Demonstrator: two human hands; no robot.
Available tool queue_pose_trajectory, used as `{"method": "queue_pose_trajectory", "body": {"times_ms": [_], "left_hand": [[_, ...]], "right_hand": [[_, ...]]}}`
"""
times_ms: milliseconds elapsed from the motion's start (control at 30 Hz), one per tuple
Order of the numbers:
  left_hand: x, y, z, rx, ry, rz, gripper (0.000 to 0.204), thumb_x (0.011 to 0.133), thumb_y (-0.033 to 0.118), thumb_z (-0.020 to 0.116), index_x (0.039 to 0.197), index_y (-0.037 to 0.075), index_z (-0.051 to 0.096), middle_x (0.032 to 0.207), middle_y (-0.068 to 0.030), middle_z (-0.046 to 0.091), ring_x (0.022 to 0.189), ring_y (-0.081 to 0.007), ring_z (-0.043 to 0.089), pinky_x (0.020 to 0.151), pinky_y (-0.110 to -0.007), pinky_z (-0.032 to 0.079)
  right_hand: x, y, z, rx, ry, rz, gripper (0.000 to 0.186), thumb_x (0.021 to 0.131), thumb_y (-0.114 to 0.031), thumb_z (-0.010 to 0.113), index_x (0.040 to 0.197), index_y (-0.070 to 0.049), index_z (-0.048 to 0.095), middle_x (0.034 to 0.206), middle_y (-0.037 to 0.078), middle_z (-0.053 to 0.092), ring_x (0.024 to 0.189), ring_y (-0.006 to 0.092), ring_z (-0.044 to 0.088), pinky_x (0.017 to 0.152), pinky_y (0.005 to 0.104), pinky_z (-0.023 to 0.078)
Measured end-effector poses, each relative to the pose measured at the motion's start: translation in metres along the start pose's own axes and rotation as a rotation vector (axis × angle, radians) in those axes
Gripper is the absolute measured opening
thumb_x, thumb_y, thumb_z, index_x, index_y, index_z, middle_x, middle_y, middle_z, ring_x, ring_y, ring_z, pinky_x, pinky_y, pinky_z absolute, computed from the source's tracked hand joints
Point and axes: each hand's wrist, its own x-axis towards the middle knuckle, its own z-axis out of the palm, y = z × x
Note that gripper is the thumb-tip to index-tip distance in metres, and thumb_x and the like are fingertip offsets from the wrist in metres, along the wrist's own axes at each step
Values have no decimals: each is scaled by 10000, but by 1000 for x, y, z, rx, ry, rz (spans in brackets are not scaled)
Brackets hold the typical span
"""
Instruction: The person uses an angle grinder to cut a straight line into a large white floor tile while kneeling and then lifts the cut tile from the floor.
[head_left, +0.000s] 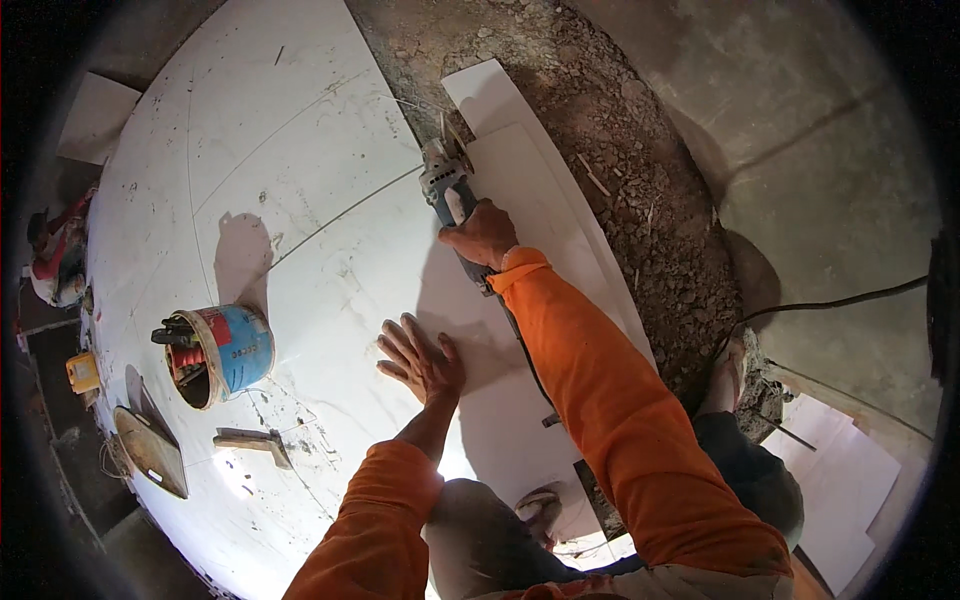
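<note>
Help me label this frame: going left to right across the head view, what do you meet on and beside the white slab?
Yellow device → trowel → blue bucket of tools → left hand flat on the white slab → right hand, its grip on the angle grinder → rubble strip → black cable.

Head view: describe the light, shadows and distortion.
Head view: fisheye bends the white slab edges toward a dark rim; glare near the trowel; hard shadows fall beside the bucket and under the left hand and right hand.
</note>
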Motion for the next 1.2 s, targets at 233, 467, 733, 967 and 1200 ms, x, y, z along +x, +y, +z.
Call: {"method": "queue_pose_trajectory", "body": {"times_ms": [233, 467, 733, 967, 1200], "left_hand": [[-3, 0, 1, -24, 36, 41, 713, 915, 387, 448, 1510, 107, 172, 1578, -201, 66, 1452, -422, 21, 1110, -649, 24], [-1, -1, 2, -11, 24, 26, 717, 913, 392, 438, 1512, 106, 168, 1579, -199, 53, 1452, -420, 14, 1106, -653, 21], [1, -7, 7, 16, 14, 21, 733, 910, 427, 406, 1515, 102, 153, 1581, -192, 39, 1450, -422, 6, 1106, -649, 18], [0, -9, 13, -8, 68, 68, 738, 911, 437, 413, 1514, 95, 160, 1581, -185, 45, 1446, -425, 21, 1099, -662, 26], [-1, -3, 12, -3, 24, 29, 739, 919, 447, 362, 1529, 108, 119, 1593, -161, 1, 1451, -420, -4, 1111, -651, 3]], "right_hand": [[-7, 3, 0, 11, 55, -53, 716, 653, -450, 721, 1060, 113, 547, 1042, 278, 642, 986, 404, 640, 865, 416, 520], [-8, 10, 8, 28, 89, -43, 707, 650, -439, 718, 1054, 116, 547, 1031, 279, 645, 970, 401, 645, 861, 412, 520], [-12, 5, 3, 21, -35, 37, 754, 670, -459, 719, 1151, 81, 506, 1130, 237, 620, 1052, 370, 623, 908, 400, 508], [-16, 8, 2, -12, 11, 8, 780, 675, -479, 707, 1159, 100, 514, 1117, 241, 631, 1029, 364, 637, 909, 394, 510], [-17, 11, 4, -5, 29, -3, 796, 660, -466, 743, 1157, 113, 517, 1131, 267, 618, 1076, 361, 615, 924, 377, 502]]}}
